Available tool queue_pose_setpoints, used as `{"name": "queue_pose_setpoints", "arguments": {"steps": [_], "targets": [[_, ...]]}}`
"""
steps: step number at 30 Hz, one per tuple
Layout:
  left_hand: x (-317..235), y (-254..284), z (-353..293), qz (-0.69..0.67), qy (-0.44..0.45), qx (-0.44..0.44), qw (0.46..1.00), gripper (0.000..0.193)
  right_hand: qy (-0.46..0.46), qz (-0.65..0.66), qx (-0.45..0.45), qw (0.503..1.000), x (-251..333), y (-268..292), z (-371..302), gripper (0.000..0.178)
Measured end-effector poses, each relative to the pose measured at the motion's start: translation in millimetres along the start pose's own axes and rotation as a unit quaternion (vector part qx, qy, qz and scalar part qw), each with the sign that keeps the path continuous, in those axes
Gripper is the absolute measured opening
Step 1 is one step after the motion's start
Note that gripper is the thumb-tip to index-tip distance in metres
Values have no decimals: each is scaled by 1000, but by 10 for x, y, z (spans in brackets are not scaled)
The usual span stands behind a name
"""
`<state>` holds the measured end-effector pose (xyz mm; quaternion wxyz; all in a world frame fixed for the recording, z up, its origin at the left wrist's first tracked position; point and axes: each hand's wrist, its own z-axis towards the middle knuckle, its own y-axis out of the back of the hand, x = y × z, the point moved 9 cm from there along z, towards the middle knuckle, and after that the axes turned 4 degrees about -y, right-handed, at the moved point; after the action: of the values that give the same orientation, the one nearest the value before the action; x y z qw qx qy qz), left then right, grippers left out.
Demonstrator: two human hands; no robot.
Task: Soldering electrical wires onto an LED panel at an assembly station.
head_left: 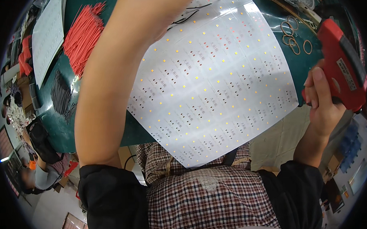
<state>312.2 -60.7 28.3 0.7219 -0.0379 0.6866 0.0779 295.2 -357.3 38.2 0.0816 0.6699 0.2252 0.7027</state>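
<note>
A big white sheet of LED boards, dotted with small yellow squares, lies on the green table and hangs over its near edge toward my lap. My left arm reaches across its left part, and my left hand is over the sheet's far end. Its fingers are out of sight past the upper edge. Short black wires lie on the sheet beside that hand. Right of the sheet, my right hand grips a red and black pistol-shaped tool, by its look a soldering gun, tilted with its front end pointing away from me.
Bundles of red wires and black wires lie on the green table to the left. Another white sheet is beyond them. Several brown rings lie at the right. Another person sits far left.
</note>
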Motion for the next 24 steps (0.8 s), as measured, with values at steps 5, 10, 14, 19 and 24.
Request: {"name": "queue_pose_setpoints", "arguments": {"steps": [5, 10, 14, 19, 24], "targets": [[-42, -76, 57, 61, -19, 4, 998, 16, 12, -10, 6, 1000, 53, -32, 1, 16], [89, -65, 54, 269, 47, 17, 962, 23, 18, -11, -3, 1000, 105, -106, 6, 18], [79, -109, 85, 371, -39, -27, 928, 29, 61, -27, -16, 998, 197, -158, 1, 20], [100, -90, 66, 354, -20, -20, 935, 29, 29, -23, 1, 999, 81, -182, -3, 17], [135, -94, 78, 347, -8, -10, 938, 29, 29, -29, -11, 999, 69, -180, -30, 14]]}}
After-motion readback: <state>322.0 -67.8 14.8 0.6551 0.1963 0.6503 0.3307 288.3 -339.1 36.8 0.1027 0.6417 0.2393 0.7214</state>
